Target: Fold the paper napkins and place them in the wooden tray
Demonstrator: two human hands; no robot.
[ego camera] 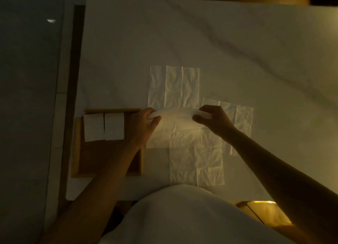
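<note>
A white paper napkin (182,130) lies in the middle of the table with its far edge lifted. My left hand (144,124) pinches the left far corner and my right hand (214,121) pinches the right far corner. Three more unfolded napkins lie flat around it: one beyond (173,86), one at the right (241,119), one nearer to me (197,166). The wooden tray (76,148) sits at the left under my left forearm. Two folded napkins (104,126) lie side by side in its far part.
A white cloth (219,42) with creases covers the table. Its left edge runs just beyond the tray, with a dark floor (27,97) beside it. A yellow lit object (263,212) stands at the near right edge, below my right forearm.
</note>
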